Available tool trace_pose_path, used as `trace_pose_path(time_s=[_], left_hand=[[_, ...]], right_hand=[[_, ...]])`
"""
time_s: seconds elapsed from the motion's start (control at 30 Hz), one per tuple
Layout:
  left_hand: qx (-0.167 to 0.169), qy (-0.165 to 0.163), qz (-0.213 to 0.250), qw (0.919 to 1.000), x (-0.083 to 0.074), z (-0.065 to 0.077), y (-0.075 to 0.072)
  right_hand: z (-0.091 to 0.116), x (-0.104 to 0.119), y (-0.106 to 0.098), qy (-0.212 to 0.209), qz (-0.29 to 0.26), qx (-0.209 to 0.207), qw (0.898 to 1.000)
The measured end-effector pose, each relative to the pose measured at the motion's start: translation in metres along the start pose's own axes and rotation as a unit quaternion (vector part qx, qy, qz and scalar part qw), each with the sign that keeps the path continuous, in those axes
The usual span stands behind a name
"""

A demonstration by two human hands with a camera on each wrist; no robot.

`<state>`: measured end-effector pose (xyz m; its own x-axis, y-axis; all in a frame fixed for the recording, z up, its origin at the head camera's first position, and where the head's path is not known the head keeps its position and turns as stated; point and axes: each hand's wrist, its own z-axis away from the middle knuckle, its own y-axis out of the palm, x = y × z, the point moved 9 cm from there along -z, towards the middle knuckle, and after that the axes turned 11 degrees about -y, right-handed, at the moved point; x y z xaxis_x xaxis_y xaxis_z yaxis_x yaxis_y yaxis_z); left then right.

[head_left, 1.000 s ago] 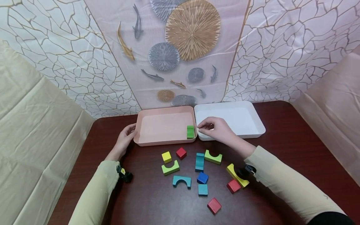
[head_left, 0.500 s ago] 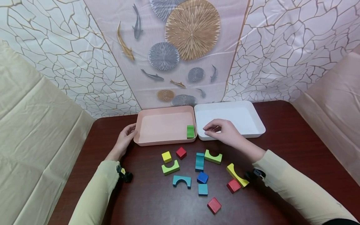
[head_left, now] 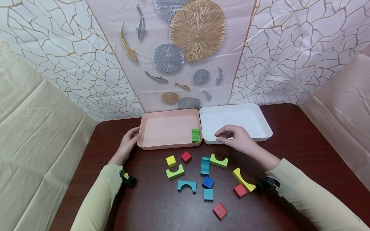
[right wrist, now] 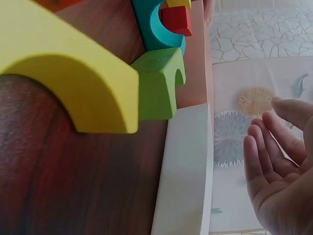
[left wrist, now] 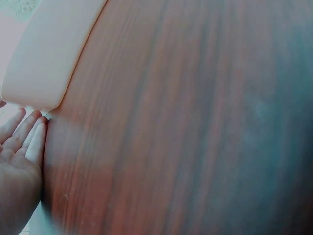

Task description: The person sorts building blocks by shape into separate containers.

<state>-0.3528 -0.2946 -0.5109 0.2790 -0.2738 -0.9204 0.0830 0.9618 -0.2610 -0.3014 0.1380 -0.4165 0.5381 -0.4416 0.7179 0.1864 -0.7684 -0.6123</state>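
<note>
A pink tray [head_left: 167, 128] lies at the back of the table, and my left hand [head_left: 129, 144] touches its left end. In the left wrist view the fingers [left wrist: 36, 139] extend straight to the tray's wall. One green arch block [head_left: 195, 135] sits in the tray's front right corner. My right hand [head_left: 235, 137] hovers over the front of the white tray [head_left: 260, 128] with loosely bent fingers and nothing between them. In the right wrist view a yellow arch block [right wrist: 107, 73] looms close, with a light green arch block [right wrist: 156, 88] behind it.
On the dark table [head_left: 162, 211] before the trays lie several blocks: a yellow cube [head_left: 171, 161], a red cube [head_left: 186, 157], a blue cube [head_left: 208, 182], a teal arch [head_left: 187, 185], a teal cube [head_left: 208, 195] and others. A patterned cloth [head_left: 202, 41] hangs behind.
My right hand has drawn away from the pink tray's right edge, moving right and slightly toward me over the white tray. My left hand and the blocks have stayed put.
</note>
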Motion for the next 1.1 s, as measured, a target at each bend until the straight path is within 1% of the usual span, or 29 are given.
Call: trace_pose_path(time_s=[0.17, 0.4, 0.6, 0.87, 1.1], left_hand=[[0.004, 0.000, 0.002, 1.0000, 0.000, 0.000, 0.001], [0.001, 0.004, -0.006, 1.0000, 0.000, 0.000, -0.001], [-0.004, 0.003, -0.017, 0.9998, 0.003, -0.001, 0.000], [-0.003, -0.003, -0.010, 0.9999, 0.002, 0.000, 0.000], [0.000, -0.003, -0.013, 0.9999, 0.003, 0.000, -0.001]], right_hand=[[0.009, -0.006, -0.002, 0.018, -0.001, 0.006, 1.000], [0.020, -0.013, -0.006, 0.023, -0.001, 0.002, 1.000], [0.031, -0.019, -0.006, 0.035, -0.006, 0.006, 0.999], [0.045, -0.022, -0.009, 0.029, -0.001, 0.002, 1.000], [0.059, -0.028, -0.011, 0.045, -0.023, -0.001, 0.999]])
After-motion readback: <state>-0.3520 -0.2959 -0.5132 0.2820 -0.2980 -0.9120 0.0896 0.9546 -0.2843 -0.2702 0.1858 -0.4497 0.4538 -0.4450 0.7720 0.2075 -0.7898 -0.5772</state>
